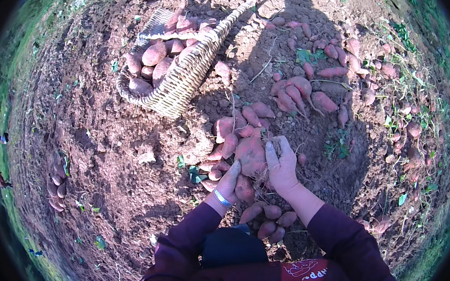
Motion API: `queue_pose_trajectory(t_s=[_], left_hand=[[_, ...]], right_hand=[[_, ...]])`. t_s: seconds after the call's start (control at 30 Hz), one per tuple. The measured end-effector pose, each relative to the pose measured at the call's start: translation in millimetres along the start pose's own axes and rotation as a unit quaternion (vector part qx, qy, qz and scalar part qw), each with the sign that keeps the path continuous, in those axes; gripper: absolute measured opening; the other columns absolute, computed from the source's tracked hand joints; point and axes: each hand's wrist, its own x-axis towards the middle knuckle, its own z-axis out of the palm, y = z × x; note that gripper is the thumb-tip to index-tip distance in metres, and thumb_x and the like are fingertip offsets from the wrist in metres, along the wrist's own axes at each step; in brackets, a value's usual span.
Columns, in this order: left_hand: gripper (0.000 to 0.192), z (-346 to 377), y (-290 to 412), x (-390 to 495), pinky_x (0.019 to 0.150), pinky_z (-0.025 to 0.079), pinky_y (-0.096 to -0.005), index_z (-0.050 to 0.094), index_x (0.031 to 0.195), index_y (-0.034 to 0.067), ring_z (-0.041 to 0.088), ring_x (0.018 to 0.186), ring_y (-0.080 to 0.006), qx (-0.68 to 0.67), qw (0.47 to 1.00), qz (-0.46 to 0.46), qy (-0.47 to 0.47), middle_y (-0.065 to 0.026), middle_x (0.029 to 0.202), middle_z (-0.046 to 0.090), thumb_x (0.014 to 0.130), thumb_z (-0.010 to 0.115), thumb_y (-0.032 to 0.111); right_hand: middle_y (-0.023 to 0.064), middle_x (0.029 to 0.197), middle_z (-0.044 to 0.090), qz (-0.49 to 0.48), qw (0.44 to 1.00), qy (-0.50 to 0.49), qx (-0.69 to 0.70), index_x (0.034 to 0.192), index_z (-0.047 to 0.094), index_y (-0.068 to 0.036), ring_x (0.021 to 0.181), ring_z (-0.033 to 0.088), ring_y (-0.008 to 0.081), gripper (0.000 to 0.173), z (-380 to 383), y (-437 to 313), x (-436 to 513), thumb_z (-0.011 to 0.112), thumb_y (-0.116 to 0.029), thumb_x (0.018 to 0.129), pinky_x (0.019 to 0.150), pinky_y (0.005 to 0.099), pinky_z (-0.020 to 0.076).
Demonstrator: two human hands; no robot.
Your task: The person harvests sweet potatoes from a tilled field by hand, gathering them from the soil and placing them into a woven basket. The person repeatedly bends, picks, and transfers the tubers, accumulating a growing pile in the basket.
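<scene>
A large round sweet potato (250, 156) with soil and fine roots on it is between my two hands. My left hand (229, 183), with a light band at the wrist, grips its lower left side. On its right side, the soil-covered fingers of my right hand (284, 165) hold it near the thin hanging roots (262, 181). A smaller sweet potato (244, 189) shows just below. Several more lie against the left and far side, among them an oval sweet potato (229, 145). Another small pile of sweet potatoes (272, 212) rests on the soil close to my body.
A woven basket (185, 86) with a long rim or handle stands tilted at the far left, holding several sweet potatoes (154, 54). Beyond my right hand lies a loose cluster of sweet potatoes (294, 91). Vines (425, 116) edge the right; a small heap (58, 187) lies left.
</scene>
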Motion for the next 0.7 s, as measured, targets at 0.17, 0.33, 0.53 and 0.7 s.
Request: queue_pose_trajectory(t_s=[0.17, 0.33, 0.53, 0.7], left_hand=[[0.065, 27.4, 32.3, -7.4, 0.098, 0.041, -0.0435, 0.031, 0.136, 0.007, 0.046, 0.118, -0.0288, -0.043, 0.988, 0.146, 0.002, -0.0131, 0.130, 0.045, 0.089, 0.052, 0.046], [0.050, 67.2, 103.3, -22.7, 0.059, 0.048, -0.0363, 0.047, 0.117, 0.002, 0.056, 0.074, -0.0249, 0.014, 0.976, 0.218, 0.024, -0.0132, 0.093, 0.058, 0.088, 0.056, 0.042], [0.042, 92.7, 183.3, 5.9, 0.062, 0.050, -0.0359, 0.052, 0.116, 0.008, 0.058, 0.077, -0.0237, -0.037, 0.929, 0.366, -0.025, -0.0112, 0.100, 0.061, 0.088, 0.056, 0.038], [0.064, 80.4, 265.5, 14.2, 0.098, 0.033, -0.0628, 0.033, 0.132, 0.005, 0.040, 0.116, -0.0416, -0.009, 0.912, 0.357, 0.202, -0.0245, 0.130, 0.037, 0.088, 0.044, 0.050]], right_hand=[[0.0100, 0.086, 0.062, -0.004, 0.999, 0.006, 0.042, 0.103, 0.057, -0.001, 0.073, 0.058, 0.0177, 0.018, 14.4, 18.5, 8.3, 0.054, -0.012, 0.089, 0.067, 0.0297, 0.0466], [0.0031, 0.080, 0.060, 0.138, 0.978, -0.120, 0.101, 0.095, 0.060, 0.000, 0.062, 0.054, 0.0084, 0.021, 13.9, 28.9, 2.7, 0.056, -0.020, 0.091, 0.056, 0.0239, 0.0456], [0.0059, 0.083, 0.060, 0.177, 0.966, -0.127, 0.136, 0.098, 0.059, 0.000, 0.071, 0.057, 0.0142, 0.027, 10.2, 36.0, 2.9, 0.060, -0.026, 0.088, 0.065, 0.0277, 0.0480], [0.0168, 0.104, 0.060, 0.113, 0.970, -0.185, -0.111, 0.109, 0.058, 0.000, 0.101, 0.056, 0.0298, 0.047, 6.8, 72.6, -18.4, 0.067, -0.035, 0.079, 0.090, 0.0363, 0.0437]])
